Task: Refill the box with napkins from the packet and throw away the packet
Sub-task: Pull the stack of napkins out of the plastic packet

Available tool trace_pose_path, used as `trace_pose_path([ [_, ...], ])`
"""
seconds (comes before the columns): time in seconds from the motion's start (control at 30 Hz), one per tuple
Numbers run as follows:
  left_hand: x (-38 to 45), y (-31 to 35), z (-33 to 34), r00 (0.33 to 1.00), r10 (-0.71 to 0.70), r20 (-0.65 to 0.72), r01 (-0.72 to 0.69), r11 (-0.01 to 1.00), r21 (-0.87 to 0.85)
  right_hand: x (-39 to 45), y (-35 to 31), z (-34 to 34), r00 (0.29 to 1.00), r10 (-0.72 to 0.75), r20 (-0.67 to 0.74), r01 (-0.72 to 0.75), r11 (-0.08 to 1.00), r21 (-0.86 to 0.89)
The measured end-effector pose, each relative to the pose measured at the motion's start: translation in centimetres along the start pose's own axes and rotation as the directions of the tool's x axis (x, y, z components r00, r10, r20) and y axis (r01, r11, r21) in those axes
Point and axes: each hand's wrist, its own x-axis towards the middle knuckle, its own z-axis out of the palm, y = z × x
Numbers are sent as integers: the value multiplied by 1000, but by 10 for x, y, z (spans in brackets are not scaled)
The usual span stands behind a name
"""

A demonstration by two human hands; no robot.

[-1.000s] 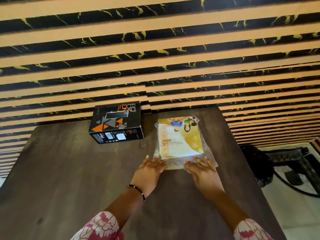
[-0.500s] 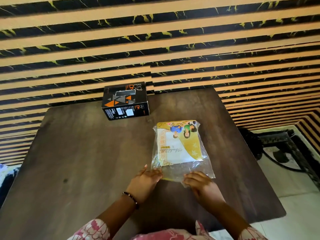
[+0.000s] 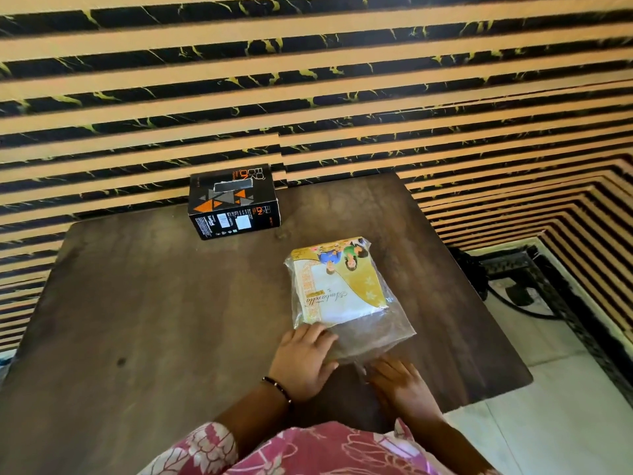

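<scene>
A clear plastic packet (image 3: 342, 289) holding a stack of napkins with a yellow and white printed cover lies on the dark wooden table (image 3: 154, 303), right of centre. My left hand (image 3: 305, 359) grips the empty plastic end at the packet's near left corner, fingers on top and thumb at the near side. My right hand (image 3: 400, 385) pinches the near tip of the same plastic end. A black and orange box (image 3: 233, 202) with a slot in its top stands at the table's far edge, apart from both hands.
A wall of tan and black striped panels (image 3: 308, 80) rises right behind the table. On the pale floor to the right stands a dark metal frame with a black cable (image 3: 520, 296). My pink floral sleeves fill the bottom of the view.
The camera has pulled back and tilted down. Both hands have drawn the packet nearer along the table and closed on its near plastic end. The box has stayed put.
</scene>
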Motion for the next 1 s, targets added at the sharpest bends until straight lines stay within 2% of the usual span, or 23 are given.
trace_pose_path([
  [0.2, 19, 12, 0, 992, 32, 125, -34, 999, 7, -6, -10, 4, 979, 127, 157, -134, 990, 39],
  [0.3, 24, 14, -5, 982, 35, 184, -37, 999, 8, -7, -16, 3, 973, 164, 165, -162, 986, -24],
  [0.43, 28, 11, -13, 982, 31, 185, -22, 998, -54, -9, -22, 7, 960, 202, 192, -180, 975, -127],
  [0.5, 28, 8, -16, 985, 20, 172, -3, 995, -99, -9, -27, 3, 961, 229, 154, -211, 969, -125],
  [0.57, 28, 7, -19, 988, 9, 156, 12, 991, -137, -5, -31, -4, 974, 227, 27, -225, 973, -58],
  [0.63, 28, 6, -21, 988, 7, 155, 17, 988, -156, 4, -34, -12, 978, 196, -73, -200, 978, -57],
  [0.7, 27, 7, -24, 988, 7, 156, 20, 985, -171, 13, -36, -15, 988, 132, -80, -138, 987, -79],
  [0.77, 28, 7, -26, 988, -4, 154, 34, 981, -192, 20, -36, -13, 997, 74, 13, -72, 988, -135],
  [0.83, 29, 7, -28, 988, -10, 155, 42, 979, -202, 19, -34, -4, 991, 67, 113, -54, 991, -120],
  [1.0, 34, 7, -37, 991, -42, 129, 71, 972, -223, 12, -33, -9, 938, 183, 293, -192, 981, 2],
])
